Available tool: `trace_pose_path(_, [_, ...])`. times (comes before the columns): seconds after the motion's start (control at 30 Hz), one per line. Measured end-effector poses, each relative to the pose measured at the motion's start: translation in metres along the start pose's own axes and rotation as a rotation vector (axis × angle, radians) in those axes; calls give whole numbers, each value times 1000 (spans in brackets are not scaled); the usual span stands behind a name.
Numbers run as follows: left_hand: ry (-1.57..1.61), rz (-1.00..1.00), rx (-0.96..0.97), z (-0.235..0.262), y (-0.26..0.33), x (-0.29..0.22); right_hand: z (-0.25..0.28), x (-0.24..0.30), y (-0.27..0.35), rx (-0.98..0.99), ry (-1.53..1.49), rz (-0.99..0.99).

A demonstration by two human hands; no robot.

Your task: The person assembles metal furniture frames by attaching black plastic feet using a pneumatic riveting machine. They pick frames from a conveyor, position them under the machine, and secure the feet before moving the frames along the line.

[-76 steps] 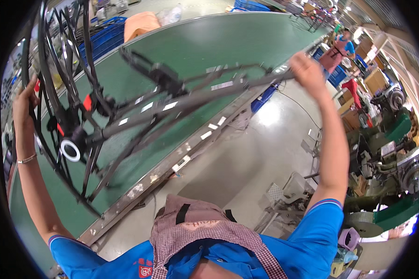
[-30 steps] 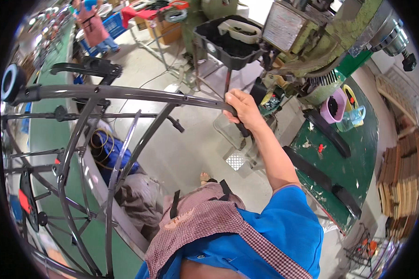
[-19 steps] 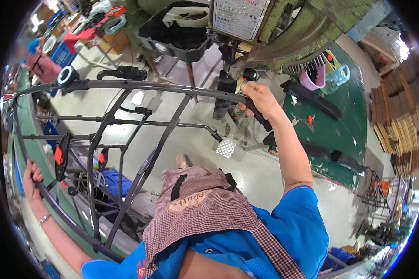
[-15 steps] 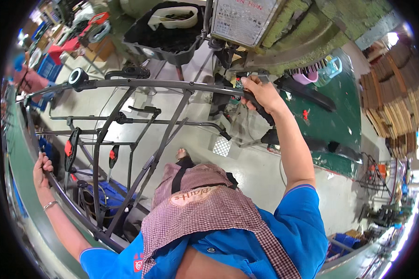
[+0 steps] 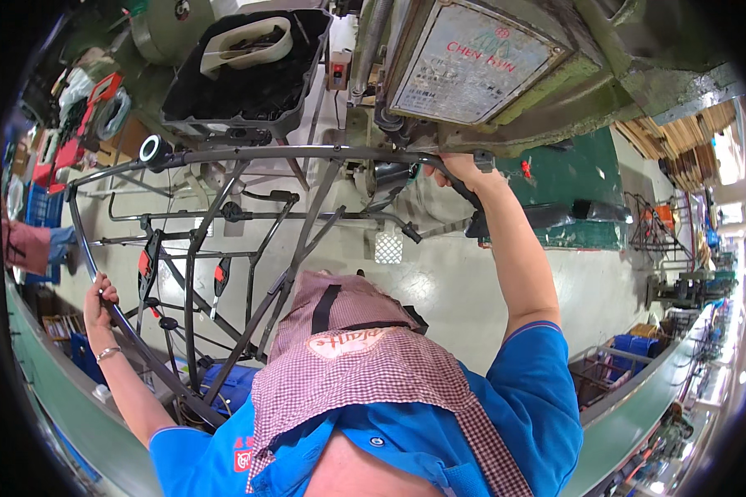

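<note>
A large dark grey tubular metal frame (image 5: 290, 152) with crossbars and black joints spans the space in front of me. My left hand (image 5: 99, 298) is closed around its curved side tube at the left. At the far right end of the long top tube, my right hand (image 5: 460, 172) grips the frame beside a dark curved end piece, its fingers partly hidden under the machine's edge. A black ring-shaped part (image 5: 153, 151) sits on the top tube's left end. Black-and-red clips (image 5: 147, 263) hang among the inner bars.
A heavy green machine (image 5: 605, 91) with a metal plate stands over the right hand. A black bin (image 5: 244, 91) holding a white container is at the upper left. Stacked boards (image 5: 680, 137) stand at the right; another person (image 5: 29, 246) is at the far left.
The machine and bin look larger and nearer. My right hand has come under the machine's edge with the frame's end, and both hands keep their hold on the frame.
</note>
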State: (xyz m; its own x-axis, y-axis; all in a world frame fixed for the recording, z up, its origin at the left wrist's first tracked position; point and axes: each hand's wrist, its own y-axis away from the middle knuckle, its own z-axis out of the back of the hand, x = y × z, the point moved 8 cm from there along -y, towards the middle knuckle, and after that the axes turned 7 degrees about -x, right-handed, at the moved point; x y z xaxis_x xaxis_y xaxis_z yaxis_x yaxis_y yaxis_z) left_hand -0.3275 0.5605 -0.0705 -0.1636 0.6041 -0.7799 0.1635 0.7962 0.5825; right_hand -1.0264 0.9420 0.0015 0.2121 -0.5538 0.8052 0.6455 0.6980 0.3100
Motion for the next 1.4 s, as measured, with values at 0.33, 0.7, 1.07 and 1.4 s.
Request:
trace_pose_path(0.33, [-72,-114,-62,-9,-3,8,-12,-29,-10,-197,-179,107])
trace_pose_path(0.7, [-99,-43,-54,-11,-13,9,-16,-9,2,-463,207,405])
trace_pose_path(1.07, [-105,-65,-45,-7,-11,12,-38,36,19,-582,506,751])
trace_pose_path(1.4, [-117,-63,-98,-3,-8,13,10,-41,33,-291,542,127])
